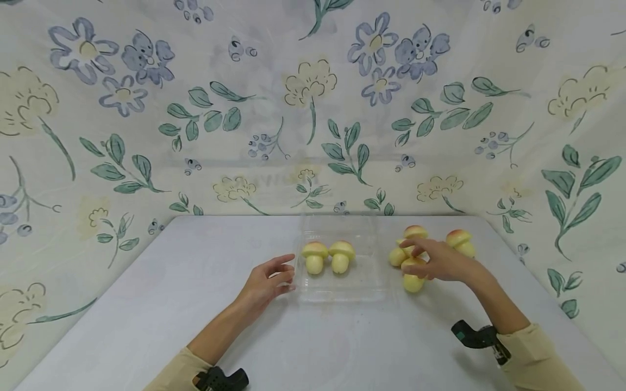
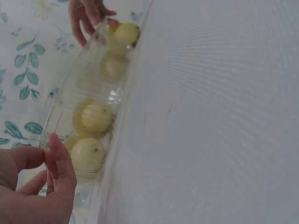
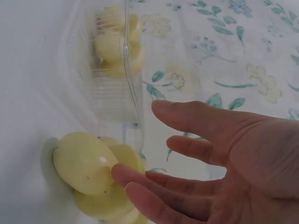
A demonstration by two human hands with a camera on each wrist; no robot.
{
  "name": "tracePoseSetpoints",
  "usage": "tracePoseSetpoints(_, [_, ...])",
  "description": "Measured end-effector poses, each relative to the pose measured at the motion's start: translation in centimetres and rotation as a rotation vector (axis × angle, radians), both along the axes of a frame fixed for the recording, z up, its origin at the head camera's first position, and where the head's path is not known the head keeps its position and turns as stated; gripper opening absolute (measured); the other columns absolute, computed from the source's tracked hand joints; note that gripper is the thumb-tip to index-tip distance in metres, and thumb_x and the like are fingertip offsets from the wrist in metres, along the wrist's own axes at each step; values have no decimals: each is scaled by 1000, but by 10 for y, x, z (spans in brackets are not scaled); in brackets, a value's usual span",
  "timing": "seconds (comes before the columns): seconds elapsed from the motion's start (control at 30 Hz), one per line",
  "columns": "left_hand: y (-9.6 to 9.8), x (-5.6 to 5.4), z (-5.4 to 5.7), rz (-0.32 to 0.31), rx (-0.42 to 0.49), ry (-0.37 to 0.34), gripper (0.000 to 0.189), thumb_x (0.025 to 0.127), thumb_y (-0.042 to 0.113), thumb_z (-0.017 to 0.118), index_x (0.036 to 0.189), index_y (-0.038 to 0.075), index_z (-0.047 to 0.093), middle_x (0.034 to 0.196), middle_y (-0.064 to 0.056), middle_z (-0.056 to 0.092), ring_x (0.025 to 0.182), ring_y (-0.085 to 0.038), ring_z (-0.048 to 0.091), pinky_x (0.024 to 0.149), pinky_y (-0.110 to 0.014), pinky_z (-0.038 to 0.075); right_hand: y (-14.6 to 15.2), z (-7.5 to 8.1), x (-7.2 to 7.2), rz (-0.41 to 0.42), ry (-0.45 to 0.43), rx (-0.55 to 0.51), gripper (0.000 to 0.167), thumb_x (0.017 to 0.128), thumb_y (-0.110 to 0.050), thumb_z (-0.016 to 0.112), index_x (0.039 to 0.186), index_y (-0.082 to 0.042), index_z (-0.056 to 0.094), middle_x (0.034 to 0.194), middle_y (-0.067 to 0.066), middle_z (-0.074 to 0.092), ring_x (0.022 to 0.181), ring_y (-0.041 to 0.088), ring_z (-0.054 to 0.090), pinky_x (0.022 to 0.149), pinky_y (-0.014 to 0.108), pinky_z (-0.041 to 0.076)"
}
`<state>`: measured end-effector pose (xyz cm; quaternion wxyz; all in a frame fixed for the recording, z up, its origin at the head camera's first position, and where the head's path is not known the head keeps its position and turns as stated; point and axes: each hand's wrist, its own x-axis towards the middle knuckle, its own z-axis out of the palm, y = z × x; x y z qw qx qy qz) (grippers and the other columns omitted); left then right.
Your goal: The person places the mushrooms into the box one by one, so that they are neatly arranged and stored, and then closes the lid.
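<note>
Nearest, two beige sleeves (image 1: 538, 353) are cut off by the lower edge, each worn with a black wrist device (image 1: 479, 335). The left hand (image 1: 261, 285) is held at the left rim of a clear, shallow plastic container (image 1: 337, 296), its fingers set a little apart; whether the rim is pinched cannot be told. Two pale-yellow, mushroom-shaped pieces with red-tinged caps (image 1: 341, 258) are held side by side in the container, towards its left, stems facing the person.

To the right of the container, the right hand (image 1: 442, 262) is held with fingers loosely spread, nothing gripped. By them a front yellow mushroom piece (image 1: 413, 284) is found on the table, its cap partly covered; contact is hard to confirm. Behind it, more mushroom pieces (image 1: 397, 257) are bunched, half hidden by the fingers, and another lone piece (image 1: 458, 239) is partly masked by the hand. The container's transparent far edge is barely made out against the whitish table (image 1: 146, 282). Beyond, a white floral cloth (image 1: 274, 32) is cut off by the frame.
</note>
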<state>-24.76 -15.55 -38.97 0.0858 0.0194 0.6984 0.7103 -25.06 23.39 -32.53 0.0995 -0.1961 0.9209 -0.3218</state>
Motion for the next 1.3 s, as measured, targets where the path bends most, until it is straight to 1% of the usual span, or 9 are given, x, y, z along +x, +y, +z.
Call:
tracePoseSetpoints(0.13, [0, -1, 0, 0, -3, 2, 51, 93, 1, 60, 142, 0, 47, 104, -3, 52, 89, -13, 55, 78, -23, 59, 2, 0, 0, -15, -6, 51, 61, 88, -30, 73, 138, -4, 48, 125, 24, 56, 75, 18, 61, 64, 29, 54])
tracePoseSetpoints(0.3, [1, -2, 1, 0, -3, 4, 52, 93, 1, 60, 143, 0, 46, 105, -3, 52, 89, -13, 55, 78, -24, 59, 6, 1, 0, -20, -36, 103, 61, 87, -28, 75, 138, -6, 49, 127, 23, 54, 74, 16, 60, 64, 28, 54])
tracePoseSetpoints(0.37, [1, -2, 1, 8, -1, 2, 52, 92, 0, 60, 142, 1, 47, 105, -3, 52, 89, -13, 55, 78, -24, 59, 7, 1, 0, -20, -46, 129, 60, 86, -27, 75, 137, -7, 50, 124, 20, 55, 71, 16, 59, 62, 29, 52])
tracePoseSetpoints(0.47, [2, -3, 1, 10, -2, 1, 52, 92, 0, 60, 142, 1, 47, 105, -3, 52, 89, -13, 55, 78, -24, 59, 8, 0, -1, -19, -58, 171, 57, 85, -24, 76, 134, -9, 52, 102, 12, 61, 66, 15, 56, 60, 29, 47])
tracePoseSetpoints(0.57, [2, -3, 1, 17, -2, -5, 51, 92, 0, 60, 142, 1, 47, 105, -4, 52, 89, -13, 56, 77, -24, 59, 9, -3, -2, -22, -71, 210, 56, 83, -22, 78, 132, -12, 53, 81, 4, 58, 62, 15, 53, 58, 28, 44])
tracePoseSetpoints(0.63, [2, -3, 1, 17, -7, -6, 51, 92, 1, 60, 142, 1, 47, 105, -4, 52, 89, -13, 56, 77, -24, 59, 9, -5, -3, -24, -72, 229, 57, 82, -22, 79, 131, -14, 53, 75, 2, 57, 61, 15, 53, 58, 28, 44])
tracePoseSetpoints(0.8, [2, -2, 1, 15, -12, -10, 51, 93, 1, 60, 142, 1, 47, 105, -3, 52, 90, -13, 55, 77, -23, 58, 10, -8, -5, -36, -72, 240, 63, 80, -20, 81, 134, -14, 50, 75, 2, 56, 62, 15, 53, 58, 28, 44])
tracePoseSetpoints(1.0, [2, -1, 2, 12, -10, -10, 51, 93, 2, 60, 143, 2, 47, 105, -3, 52, 90, -12, 55, 77, -23, 58, 12, -11, -8, -37, -86, 206, 64, 79, -17, 81, 134, -11, 49, 81, 4, 56, 63, 16, 54, 58, 28, 45])
tracePoseSetpoints(1.3, [2, -1, 0, 20, -11, -10, 51, 92, 1, 61, 142, 2, 48, 105, -3, 52, 90, -13, 56, 76, -23, 59, 16, -14, -10, -45, -102, 189, 63, 79, -20, 81, 132, -11, 47, 76, 4, 55, 62, 16, 54, 59, 28, 45])
